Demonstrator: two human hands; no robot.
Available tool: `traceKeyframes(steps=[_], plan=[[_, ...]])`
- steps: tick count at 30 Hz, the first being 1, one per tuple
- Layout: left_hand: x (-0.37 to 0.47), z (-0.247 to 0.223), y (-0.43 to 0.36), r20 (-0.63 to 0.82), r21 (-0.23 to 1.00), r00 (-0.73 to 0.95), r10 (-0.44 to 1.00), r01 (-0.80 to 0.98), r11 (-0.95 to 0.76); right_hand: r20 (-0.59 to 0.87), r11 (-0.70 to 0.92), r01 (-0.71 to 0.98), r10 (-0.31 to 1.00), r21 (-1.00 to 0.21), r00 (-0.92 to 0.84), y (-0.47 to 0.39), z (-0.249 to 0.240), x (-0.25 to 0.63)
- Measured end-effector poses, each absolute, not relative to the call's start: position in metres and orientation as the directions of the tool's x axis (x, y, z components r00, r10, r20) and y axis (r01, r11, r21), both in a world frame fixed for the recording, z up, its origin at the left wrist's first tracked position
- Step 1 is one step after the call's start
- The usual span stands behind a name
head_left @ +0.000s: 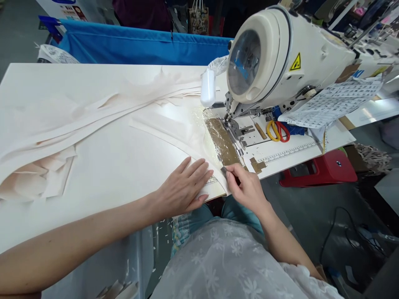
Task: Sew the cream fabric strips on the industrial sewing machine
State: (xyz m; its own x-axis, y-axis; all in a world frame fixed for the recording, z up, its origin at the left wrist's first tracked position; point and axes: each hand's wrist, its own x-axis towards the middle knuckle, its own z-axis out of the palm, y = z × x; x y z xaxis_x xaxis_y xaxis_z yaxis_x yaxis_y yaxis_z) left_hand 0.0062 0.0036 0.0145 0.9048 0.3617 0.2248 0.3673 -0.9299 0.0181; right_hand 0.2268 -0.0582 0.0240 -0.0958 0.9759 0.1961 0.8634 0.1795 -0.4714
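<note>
My left hand [188,185] lies flat, fingers stretched out, on the near edge of a cream cloth piece [174,135] spread on the white table. At the cloth's right corner, my right hand [245,185] is closed in a pinch on a small dark flat piece [223,169]. Its exact kind is too small to make out, and most of it is hidden by the fingers. Just beyond the hands is the sewing machine [264,54], its needle area [229,120] above the bed and brown tape [222,141] beside it.
Long folded cream cloth [93,112] stretches across the table's left, with smaller cloth pieces [46,176] beneath. Scissors with yellow and red handles [277,131] lie right of the needle. A printed sheet [336,101] hangs from the machine. A red stool [324,168] stands at the right.
</note>
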Motion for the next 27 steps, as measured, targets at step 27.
traceKeyframes(steps=[27], plan=[[0.01,0.009,-0.002,0.229,0.005,0.92,0.317,0.325,-0.946,0.278,0.286,0.896,0.941,-0.341,-0.194,-0.042,0.013,0.217]])
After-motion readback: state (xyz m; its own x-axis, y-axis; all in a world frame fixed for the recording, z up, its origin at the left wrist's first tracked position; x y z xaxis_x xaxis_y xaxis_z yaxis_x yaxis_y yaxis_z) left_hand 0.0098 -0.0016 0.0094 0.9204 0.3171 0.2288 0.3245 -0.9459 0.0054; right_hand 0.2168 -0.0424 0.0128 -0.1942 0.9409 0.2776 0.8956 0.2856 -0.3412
